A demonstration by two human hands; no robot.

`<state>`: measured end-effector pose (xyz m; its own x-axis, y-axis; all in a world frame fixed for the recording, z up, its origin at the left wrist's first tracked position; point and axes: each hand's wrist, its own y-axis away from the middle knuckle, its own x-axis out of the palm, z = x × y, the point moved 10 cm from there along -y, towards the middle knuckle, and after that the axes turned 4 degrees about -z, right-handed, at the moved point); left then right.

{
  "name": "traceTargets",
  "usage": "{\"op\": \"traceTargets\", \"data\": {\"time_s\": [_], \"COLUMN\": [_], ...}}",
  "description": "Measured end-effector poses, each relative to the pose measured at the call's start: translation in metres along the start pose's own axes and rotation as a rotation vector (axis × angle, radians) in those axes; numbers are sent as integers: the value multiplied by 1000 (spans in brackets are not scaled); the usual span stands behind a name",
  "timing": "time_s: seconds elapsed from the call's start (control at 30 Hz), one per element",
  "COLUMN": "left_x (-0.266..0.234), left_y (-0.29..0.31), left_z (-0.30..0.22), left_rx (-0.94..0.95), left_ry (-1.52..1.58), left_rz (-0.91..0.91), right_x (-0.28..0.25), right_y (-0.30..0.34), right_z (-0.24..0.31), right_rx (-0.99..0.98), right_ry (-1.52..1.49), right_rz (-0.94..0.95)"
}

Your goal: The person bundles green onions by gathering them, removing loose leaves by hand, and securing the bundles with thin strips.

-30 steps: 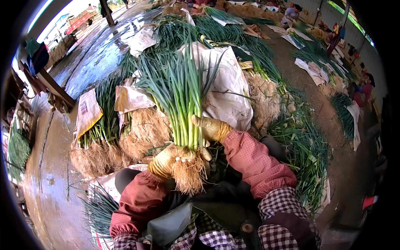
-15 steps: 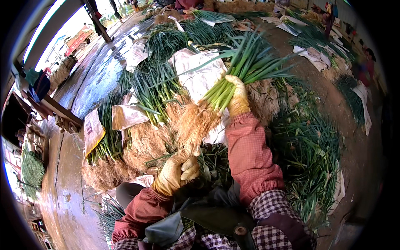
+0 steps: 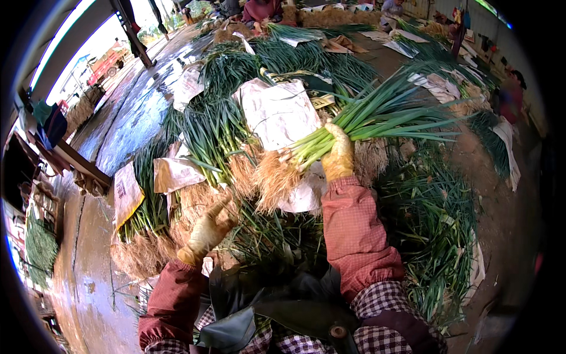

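Note:
My right hand (image 3: pixel 339 156), in a yellowed glove, grips a bunch of green onions (image 3: pixel 377 118) around the pale stalks. The bunch lies tilted, its long leaves fanning to the right and its tan, hairy roots (image 3: pixel 277 179) hanging to the left over a white cloth sack (image 3: pixel 277 115). Lower left, my gloved left hand (image 3: pixel 206 233) holds nothing; its fingers are stretched out and parted from the thumb. Just beyond it are the roots (image 3: pixel 197 203) of other green onions, heaped side by side. Whether its fingertips touch them I cannot tell.
Loose green leaves (image 3: pixel 436 236) cover the ground to my right, and more trimmings lie before my knees. Rows of green onions (image 3: pixel 212 130) stretch ahead, partly under sacks. Another person (image 3: pixel 262 13) sits at the far side. A wooden post and beam (image 3: pixel 82 159) stand left, beside wet floor.
My left hand has moved left, away from the hanging roots, and its curled fingers have opened. The bunch in my right hand has tipped over, its leaves now pointing further right.

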<state>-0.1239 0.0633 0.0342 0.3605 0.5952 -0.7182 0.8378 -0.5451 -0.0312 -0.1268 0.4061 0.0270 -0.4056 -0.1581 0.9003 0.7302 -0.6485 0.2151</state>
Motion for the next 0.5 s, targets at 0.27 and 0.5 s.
{"op": "traceTargets", "data": {"time_s": [0.27, 0.5], "left_x": [40, 16], "left_y": [-91, -69], "left_z": [-122, -48], "left_rx": [-33, 116], "left_ry": [-319, -138], "left_rz": [50, -61], "right_x": [17, 3], "right_y": [53, 6], "right_z": [-95, -57], "right_rx": [197, 234], "right_ry": [-2, -85], "right_rz": [69, -31]}}
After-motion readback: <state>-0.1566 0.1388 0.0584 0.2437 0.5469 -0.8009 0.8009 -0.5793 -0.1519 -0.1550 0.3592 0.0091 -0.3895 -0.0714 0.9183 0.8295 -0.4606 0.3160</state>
